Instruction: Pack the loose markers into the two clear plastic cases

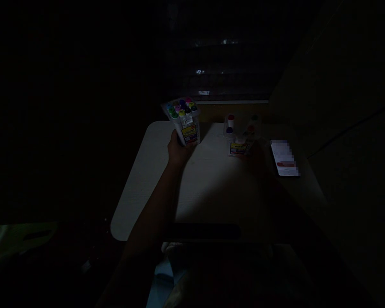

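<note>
My left hand (177, 150) is wrapped round the lower part of a clear case of markers (189, 128), which tilts a little to the left. Several coloured caps show at its top, and a yellow and dark label is on its front. To the right, my right hand (258, 157) lies in deep shadow at the side of a second marker case (239, 147) with the same kind of label. Only a few markers show in that one, with red, blue and orange ends. The fingers of my right hand are mostly lost in the dark, but they seem closed on this case.
Both cases are over a pale table (147, 184) with rounded corners. A lit phone (284, 158) lies at its right side. Along the table's near edge runs a dark slot (205, 231). Behind stands a dark slatted surface (211, 72). The room is very dim.
</note>
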Tool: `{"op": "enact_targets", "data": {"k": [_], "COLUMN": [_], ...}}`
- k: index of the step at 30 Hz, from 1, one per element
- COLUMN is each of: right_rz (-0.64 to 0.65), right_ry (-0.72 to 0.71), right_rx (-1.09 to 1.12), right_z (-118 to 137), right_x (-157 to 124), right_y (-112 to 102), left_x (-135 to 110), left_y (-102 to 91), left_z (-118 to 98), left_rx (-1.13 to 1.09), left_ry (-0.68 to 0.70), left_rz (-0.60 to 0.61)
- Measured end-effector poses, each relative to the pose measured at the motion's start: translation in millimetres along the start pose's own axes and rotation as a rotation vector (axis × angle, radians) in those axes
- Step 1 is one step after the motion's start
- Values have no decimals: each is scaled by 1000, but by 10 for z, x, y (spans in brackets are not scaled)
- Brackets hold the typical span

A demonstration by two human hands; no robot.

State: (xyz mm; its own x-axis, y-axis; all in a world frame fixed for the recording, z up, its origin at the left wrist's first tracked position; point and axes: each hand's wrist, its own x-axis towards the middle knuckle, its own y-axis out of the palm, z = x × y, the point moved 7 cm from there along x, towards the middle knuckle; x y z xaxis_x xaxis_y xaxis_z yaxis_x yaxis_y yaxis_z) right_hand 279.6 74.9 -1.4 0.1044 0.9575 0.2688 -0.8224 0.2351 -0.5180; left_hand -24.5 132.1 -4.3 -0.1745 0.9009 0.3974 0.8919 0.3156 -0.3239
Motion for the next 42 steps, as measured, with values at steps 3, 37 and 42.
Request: {"op": "enact_targets", "data": {"k": [3, 37, 42], "right_rz": [26, 242, 246], "right_ry": [-53, -337, -387], "right_rx": [-167, -325, -334], "right_z": [-3, 609, 817], "right_x": [14, -15, -37], "right_y": [-93, -436, -473], "left_x": [13, -509, -518], "left_y": [-25, 442, 466], "left_z": [67, -417, -486], "left_rx": [-5, 312, 301], "left_ry": [-15, 499, 497], "left_rz": [-20, 568, 587]}}
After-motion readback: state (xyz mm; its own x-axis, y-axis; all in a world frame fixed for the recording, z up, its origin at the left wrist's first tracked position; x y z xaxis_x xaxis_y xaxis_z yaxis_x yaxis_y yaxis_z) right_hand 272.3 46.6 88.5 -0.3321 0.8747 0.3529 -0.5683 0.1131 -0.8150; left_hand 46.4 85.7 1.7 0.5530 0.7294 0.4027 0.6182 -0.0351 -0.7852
